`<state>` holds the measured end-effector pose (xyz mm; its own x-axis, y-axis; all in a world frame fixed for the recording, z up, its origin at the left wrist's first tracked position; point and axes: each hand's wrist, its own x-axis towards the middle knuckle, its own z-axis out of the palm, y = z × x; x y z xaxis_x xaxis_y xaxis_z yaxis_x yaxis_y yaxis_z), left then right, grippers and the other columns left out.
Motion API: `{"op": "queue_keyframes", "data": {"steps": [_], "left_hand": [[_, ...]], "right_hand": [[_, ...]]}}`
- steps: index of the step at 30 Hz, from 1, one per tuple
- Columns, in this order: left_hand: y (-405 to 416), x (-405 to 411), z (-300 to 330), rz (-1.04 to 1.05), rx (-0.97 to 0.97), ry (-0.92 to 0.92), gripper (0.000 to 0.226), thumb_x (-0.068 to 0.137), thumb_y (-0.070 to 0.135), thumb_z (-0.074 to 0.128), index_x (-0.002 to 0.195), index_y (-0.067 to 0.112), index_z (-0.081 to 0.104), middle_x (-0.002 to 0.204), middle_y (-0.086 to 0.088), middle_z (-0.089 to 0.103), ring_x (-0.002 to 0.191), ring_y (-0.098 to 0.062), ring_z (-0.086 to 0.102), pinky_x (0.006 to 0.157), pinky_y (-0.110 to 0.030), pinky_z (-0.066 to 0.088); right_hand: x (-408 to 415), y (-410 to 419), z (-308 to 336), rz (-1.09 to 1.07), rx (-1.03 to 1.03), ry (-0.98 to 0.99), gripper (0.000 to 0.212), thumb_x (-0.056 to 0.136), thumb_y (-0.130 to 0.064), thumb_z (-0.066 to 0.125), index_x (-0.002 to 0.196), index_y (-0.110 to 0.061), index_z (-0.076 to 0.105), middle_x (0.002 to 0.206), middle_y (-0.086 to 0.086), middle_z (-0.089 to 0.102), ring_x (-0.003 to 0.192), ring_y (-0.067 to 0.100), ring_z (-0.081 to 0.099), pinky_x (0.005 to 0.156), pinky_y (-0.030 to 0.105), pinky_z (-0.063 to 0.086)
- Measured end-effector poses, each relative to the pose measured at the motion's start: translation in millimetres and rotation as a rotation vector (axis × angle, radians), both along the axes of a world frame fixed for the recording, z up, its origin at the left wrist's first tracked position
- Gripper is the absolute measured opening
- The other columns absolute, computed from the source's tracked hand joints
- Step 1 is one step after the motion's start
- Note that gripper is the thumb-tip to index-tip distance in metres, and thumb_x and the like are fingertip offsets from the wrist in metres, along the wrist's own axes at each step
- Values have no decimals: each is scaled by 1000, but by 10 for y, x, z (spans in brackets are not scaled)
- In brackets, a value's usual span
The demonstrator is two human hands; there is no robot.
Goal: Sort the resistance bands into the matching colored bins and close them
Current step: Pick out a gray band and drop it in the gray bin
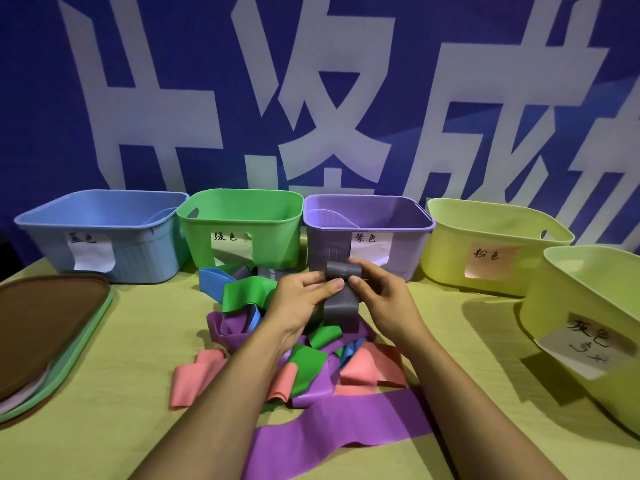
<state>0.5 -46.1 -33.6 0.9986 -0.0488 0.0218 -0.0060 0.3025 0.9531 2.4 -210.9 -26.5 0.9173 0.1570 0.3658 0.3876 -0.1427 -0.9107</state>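
A grey resistance band (341, 303) is pinched between my left hand (304, 299) and my right hand (377, 292), held just above a tangled pile of bands (301, 355) in green, blue, purple, pink and grey. Behind the pile stand a blue bin (145, 251), a green bin (277, 233) and a purple bin (408, 244), each with a paper label. Two yellow-green bins sit to the right: one (450, 247) carries a pink label, the nearer one (554, 313) a label for grey. All bins are open. A long purple band (332, 431) lies flat between my forearms.
A stack of bin lids (45, 327), brown on top and green beneath, lies at the left edge of the yellow-green table (121, 393). A blue banner with large white characters (329, 98) hangs right behind the bins.
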Motion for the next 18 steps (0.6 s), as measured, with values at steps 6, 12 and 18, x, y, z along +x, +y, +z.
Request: {"op": "queue_keyframes", "data": {"steps": [6, 12, 18], "left_hand": [[-2, -8, 18, 5, 16, -12, 37, 81, 8, 76, 117, 2, 73, 111, -18, 76, 106, -31, 73, 99, -43, 56], [-7, -16, 20, 0, 34, -7, 34, 86, 2, 73, 120, 0, 71, 113, -19, 76, 110, -34, 71, 100, -43, 55], [-13, -88, 72, -63, 26, -24, 29, 90, -2, 69, 118, 1, 71, 112, -17, 76, 102, -25, 74, 89, -30, 60]], "right_hand": [[-4, -3, -3, 18, 125, 96, 32, 99, -15, 65, 131, -17, 66, 107, 6, 76, 90, 6, 67, 75, 23, 57], [-3, 22, 7, -70, 174, 54, 16, 98, -16, 67, 111, -20, 74, 89, -7, 76, 76, 4, 63, 64, 20, 54], [3, 7, -5, -70, 54, -27, 24, 95, -13, 71, 114, -27, 71, 96, -1, 77, 84, -4, 66, 81, 17, 53]]}}
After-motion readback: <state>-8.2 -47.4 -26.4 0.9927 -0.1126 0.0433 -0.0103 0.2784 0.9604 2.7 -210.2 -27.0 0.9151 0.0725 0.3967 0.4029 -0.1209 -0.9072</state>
